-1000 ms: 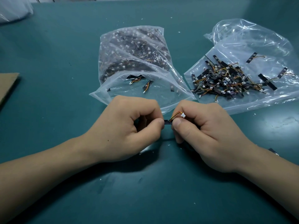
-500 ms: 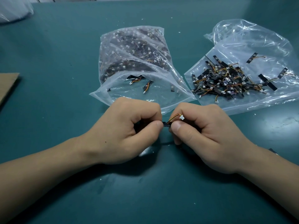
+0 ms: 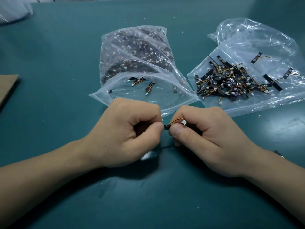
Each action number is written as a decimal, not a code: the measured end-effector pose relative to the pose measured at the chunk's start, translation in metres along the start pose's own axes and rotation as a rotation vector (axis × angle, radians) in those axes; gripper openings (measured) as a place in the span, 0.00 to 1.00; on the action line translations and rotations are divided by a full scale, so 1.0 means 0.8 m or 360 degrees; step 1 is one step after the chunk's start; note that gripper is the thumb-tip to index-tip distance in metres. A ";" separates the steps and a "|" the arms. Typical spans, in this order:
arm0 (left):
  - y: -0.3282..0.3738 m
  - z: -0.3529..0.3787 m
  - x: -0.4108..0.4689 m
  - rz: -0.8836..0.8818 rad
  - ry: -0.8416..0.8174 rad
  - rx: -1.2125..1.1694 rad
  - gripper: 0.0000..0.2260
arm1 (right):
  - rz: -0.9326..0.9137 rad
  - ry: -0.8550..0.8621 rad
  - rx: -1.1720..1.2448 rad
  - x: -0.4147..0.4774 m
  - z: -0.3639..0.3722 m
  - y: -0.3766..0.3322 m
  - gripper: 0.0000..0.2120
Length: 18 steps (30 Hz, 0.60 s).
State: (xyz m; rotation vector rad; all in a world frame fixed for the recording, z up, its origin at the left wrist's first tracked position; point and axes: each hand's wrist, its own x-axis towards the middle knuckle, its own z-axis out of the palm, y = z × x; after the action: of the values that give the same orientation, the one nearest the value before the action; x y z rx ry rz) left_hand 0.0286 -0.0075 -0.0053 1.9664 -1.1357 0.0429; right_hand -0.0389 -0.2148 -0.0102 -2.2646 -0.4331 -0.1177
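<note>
Pinching a wired strip [image 3: 166,127] between curled left hand [image 3: 125,134] and right hand [image 3: 209,139], near the full bag [image 3: 133,53], likely mid-separation, needing a steady pull.

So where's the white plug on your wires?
Head view, centre: the white plug rests against the right hand, just in front of the fuller plastic bag.

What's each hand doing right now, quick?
Left hand: closed, pinching one end of the small black strip.
Right hand: closed, pinching the strip's other end, by its wires.
</note>
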 end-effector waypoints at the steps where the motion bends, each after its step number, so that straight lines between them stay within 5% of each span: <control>1: 0.000 0.000 0.000 0.0012 -0.0003 -0.0002 0.12 | -0.0002 -0.0012 -0.0007 0.000 0.000 0.000 0.11; 14: -0.007 -0.002 -0.005 0.0171 -0.0051 -0.0171 0.15 | -0.0171 -0.0201 0.0074 -0.004 -0.005 0.005 0.18; 18: -0.010 -0.002 -0.002 -0.0063 0.0373 -0.0192 0.14 | -0.0194 0.0265 0.0483 -0.008 0.000 0.004 0.12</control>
State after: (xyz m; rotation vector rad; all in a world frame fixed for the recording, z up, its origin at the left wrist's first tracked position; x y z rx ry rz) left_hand 0.0340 -0.0031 -0.0101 1.8226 -0.9253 0.1751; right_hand -0.0439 -0.2184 -0.0136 -1.9137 -0.4663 -0.2816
